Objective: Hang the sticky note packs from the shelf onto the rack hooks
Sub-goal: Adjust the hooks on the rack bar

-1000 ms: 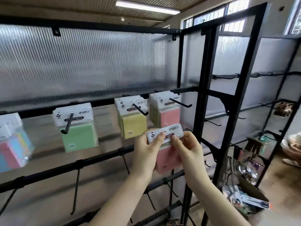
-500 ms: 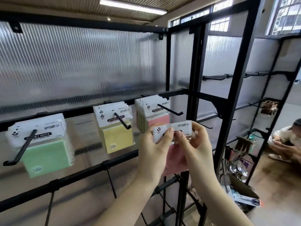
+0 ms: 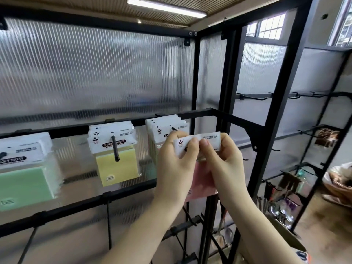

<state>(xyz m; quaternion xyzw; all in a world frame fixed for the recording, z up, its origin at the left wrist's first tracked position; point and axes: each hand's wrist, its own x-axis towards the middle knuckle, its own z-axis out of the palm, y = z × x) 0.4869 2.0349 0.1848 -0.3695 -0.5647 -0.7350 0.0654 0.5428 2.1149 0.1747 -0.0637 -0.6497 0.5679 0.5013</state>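
Both hands are up in front of the black metal rack [image 3: 224,119], holding one pink sticky note pack [image 3: 202,184] by its white header card [image 3: 198,142]. The left hand [image 3: 175,168] pinches the card's left end, thumb on the front face and the other fingers curled behind it. The right hand [image 3: 222,164] pinches the right end the same way, its thumb meeting the left thumb near the middle of the card. The pink pad hangs down below the card, mostly hidden behind the two hands.

The pack sits just in front of the rightmost hook [image 3: 174,129], whose black tip pokes out above the left hand's knuckles. I cannot tell whether the card's hole has reached that tip. Behind it, a stack of packs [image 3: 162,128] already hangs on this hook.

To the left, a yellow pack stack [image 3: 116,164] hangs on its own hook [image 3: 115,148], and further left a green pack stack [image 3: 24,180] hangs at the frame's edge. All three stacks hang from the same horizontal bar, before a ribbed translucent panel [image 3: 95,73].

Off to the right, another rack section holds spoons [image 3: 280,212] and other small goods low down
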